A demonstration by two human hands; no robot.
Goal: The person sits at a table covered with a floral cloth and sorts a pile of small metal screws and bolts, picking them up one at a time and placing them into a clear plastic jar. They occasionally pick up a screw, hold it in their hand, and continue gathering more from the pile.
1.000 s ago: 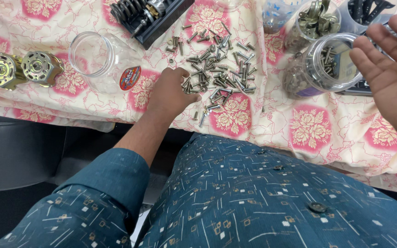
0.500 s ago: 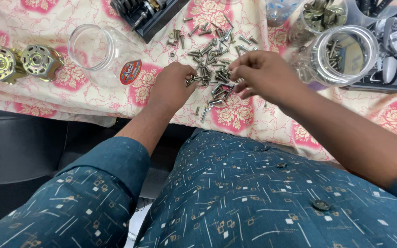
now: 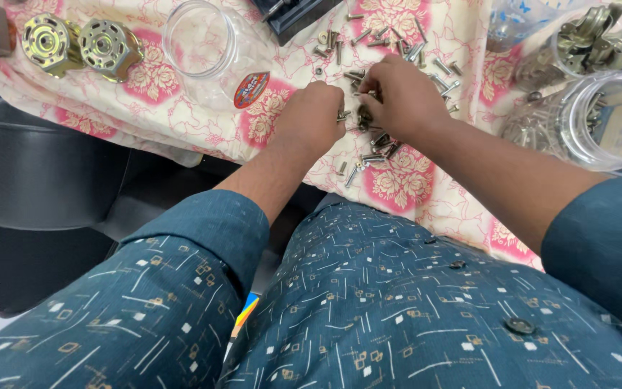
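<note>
Head view. A table draped in a cream cloth with pink floral medallions (image 3: pixel 397 180) fills the upper part of the frame; its near edge hangs over the lap of a person in a teal patterned shirt. Both hands meet at a scattered heap of small metal screws (image 3: pixel 397 43) lying loose on the cloth. The left hand (image 3: pixel 311 119) is curled into a loose fist, knuckles up, touching screws at its fingertips; whether it pinches one cannot be told. The right hand (image 3: pixel 404 97) is likewise curled over the heap, fingers bent down among the screws, its hold hidden beneath the palm. Left of the hands lies an empty clear plastic jar (image 3: pixel 203 43) on its side, and further left two brass-coloured round metal parts (image 3: pixel 80 47). At right stands a clear jar holding screws (image 3: pixel 584 122), with a container of metal brackets (image 3: pixel 588 39) behind it. A dark tray (image 3: pixel 293 14) sits at the top edge. Below the table's left corner the room is dark.
</note>
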